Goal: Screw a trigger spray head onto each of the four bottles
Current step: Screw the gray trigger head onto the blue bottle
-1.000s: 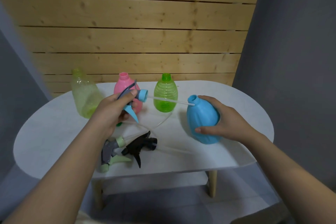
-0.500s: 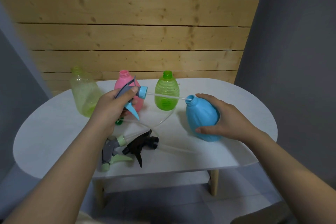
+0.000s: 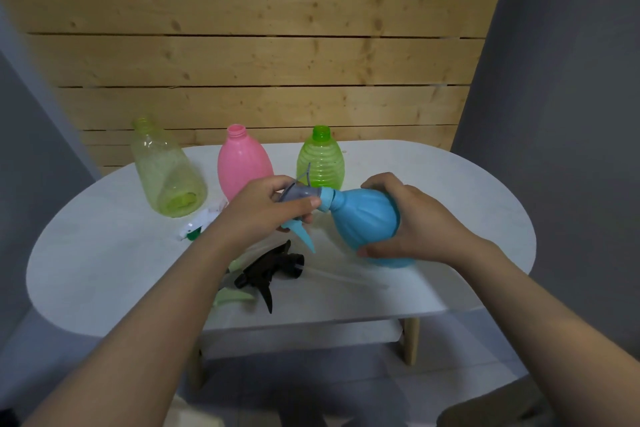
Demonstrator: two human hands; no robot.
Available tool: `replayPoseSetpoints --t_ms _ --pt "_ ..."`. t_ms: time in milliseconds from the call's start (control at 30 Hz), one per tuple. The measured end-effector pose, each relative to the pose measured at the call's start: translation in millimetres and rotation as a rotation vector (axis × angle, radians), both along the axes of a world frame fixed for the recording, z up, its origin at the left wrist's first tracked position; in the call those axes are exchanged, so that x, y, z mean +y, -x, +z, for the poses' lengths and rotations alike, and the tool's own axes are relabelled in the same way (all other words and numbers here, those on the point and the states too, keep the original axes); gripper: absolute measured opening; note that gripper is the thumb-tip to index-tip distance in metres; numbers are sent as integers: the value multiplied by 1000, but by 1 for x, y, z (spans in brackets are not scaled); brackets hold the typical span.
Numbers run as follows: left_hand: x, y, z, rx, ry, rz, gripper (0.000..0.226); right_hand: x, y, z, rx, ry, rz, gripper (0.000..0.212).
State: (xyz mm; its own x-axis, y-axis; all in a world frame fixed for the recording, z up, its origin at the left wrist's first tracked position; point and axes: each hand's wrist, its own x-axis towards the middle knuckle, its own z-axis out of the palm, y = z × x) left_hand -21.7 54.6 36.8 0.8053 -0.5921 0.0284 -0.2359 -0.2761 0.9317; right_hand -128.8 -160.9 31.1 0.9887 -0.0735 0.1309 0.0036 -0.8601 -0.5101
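My right hand (image 3: 420, 218) grips the blue bottle (image 3: 363, 220), which is tilted with its neck pointing left. My left hand (image 3: 263, 210) holds the grey and blue spray head (image 3: 304, 194), whose blue collar sits against the bottle's neck; its dip tube is hidden inside. Behind stand a pale yellow-green bottle (image 3: 166, 170), a pink bottle (image 3: 242, 163) and a bright green ribbed bottle (image 3: 320, 159), all with bare necks. A black spray head (image 3: 270, 270) lies in front, a light green one (image 3: 232, 295) is partly hidden under my left forearm, and a white one (image 3: 199, 224) lies at the left.
The white oval table (image 3: 104, 270) stands before a wooden plank wall (image 3: 259, 45), with grey walls at both sides. A clear dip tube (image 3: 343, 277) from the black head lies across the table toward the right.
The spray head's tube has slid fully into the blue bottle and the collar has met the neck. The bottle has tilted further left, and the view has shifted down.
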Motion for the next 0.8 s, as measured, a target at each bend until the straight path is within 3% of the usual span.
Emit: replayPoseSetpoints --t_ms 267,500,667,800 --pt "-6 3 0 128 12 -120 35 1 0 5 123 -196 138 66" --pt "-1 3 4 90 -95 -286 28 2 -2 13 355 -357 293 62" --pt "-1 1 1 157 -109 -299 23 -2 -5 12 490 -481 307 66" --pt "-2 0 -1 191 -85 -212 17 -7 -8 15 515 -590 246 57"
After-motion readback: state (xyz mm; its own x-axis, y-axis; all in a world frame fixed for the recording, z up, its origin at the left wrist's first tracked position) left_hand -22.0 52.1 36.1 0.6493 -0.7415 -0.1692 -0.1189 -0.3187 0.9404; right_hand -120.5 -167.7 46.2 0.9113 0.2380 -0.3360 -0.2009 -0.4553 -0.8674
